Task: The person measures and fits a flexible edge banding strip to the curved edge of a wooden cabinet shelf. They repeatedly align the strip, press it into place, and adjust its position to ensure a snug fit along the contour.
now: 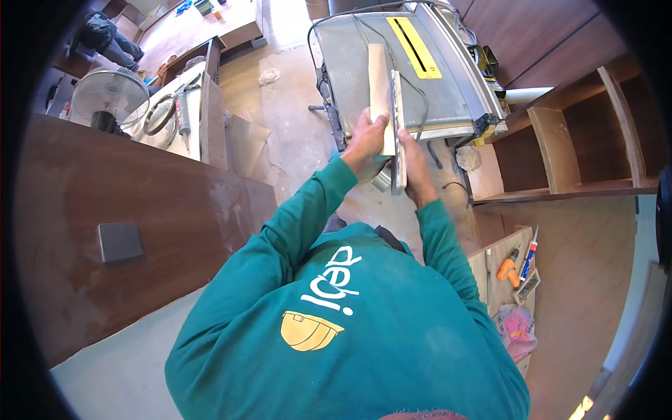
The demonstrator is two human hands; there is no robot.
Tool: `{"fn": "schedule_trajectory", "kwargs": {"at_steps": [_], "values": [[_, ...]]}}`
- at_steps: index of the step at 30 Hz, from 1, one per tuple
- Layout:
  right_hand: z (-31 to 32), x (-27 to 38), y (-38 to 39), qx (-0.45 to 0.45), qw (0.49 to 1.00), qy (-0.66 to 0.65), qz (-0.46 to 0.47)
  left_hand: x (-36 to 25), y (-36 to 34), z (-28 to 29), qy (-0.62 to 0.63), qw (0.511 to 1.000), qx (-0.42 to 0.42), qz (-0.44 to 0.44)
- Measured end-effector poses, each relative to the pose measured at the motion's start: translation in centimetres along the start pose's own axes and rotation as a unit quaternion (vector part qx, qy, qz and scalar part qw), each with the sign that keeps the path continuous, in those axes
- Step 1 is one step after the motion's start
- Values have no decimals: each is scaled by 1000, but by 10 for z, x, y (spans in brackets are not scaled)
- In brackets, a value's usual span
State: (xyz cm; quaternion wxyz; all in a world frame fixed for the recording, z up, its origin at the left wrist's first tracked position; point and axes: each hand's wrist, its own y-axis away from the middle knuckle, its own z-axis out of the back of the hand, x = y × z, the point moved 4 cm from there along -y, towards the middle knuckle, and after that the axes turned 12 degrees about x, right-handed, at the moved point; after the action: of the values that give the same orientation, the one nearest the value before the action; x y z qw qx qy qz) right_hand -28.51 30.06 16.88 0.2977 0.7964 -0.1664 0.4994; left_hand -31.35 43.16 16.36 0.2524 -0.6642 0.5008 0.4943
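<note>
My left hand (366, 140) is closed around the lower part of a pale wooden strip (378, 77), its thumb pressed on the face. In my right hand (416, 164) is a narrow board (398, 150), seen nearly edge-on and upright right beside the strip. Both pieces reach out over the near edge of a grey table saw (350, 63) with a yellow slotted insert (413, 47). A black cord lies across the saw's top. Just below my hands shows a shiny, rounded silvery thing (383, 180), partly hidden; its kind I cannot make out.
A brown panel (140, 210) stands at left, with a fan (110, 98) and a caulking gun (183, 115) behind it. Open shelving (553, 150) is at right. An orange drill (510, 269) and a tube (530, 259) lie lower right. Far left, another person (108, 38) stands.
</note>
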Motion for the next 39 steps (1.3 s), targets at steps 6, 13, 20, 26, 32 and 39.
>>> {"fn": "schedule_trajectory", "kwargs": {"at_steps": [6,13,20,26,32,39], "values": [[-12,23,-17,20,998,-48,32,6,2,2,15,1000,14,-23],[-26,-12,75,-36,999,34,23,20,-9,19,-10,999,-16,-34],[8,-3,-2,-6,999,-25,19,-8,30,-18,-62,998,-7,-23],[22,9,-57,9,994,-104,43,-6,38,-27,-31,999,15,-20],[62,-12,-69,49,990,-130,-22,38,42,-12,-10,999,27,-31],[62,-22,-14,96,964,-248,-30,60,57,-10,-26,999,34,21]]}}
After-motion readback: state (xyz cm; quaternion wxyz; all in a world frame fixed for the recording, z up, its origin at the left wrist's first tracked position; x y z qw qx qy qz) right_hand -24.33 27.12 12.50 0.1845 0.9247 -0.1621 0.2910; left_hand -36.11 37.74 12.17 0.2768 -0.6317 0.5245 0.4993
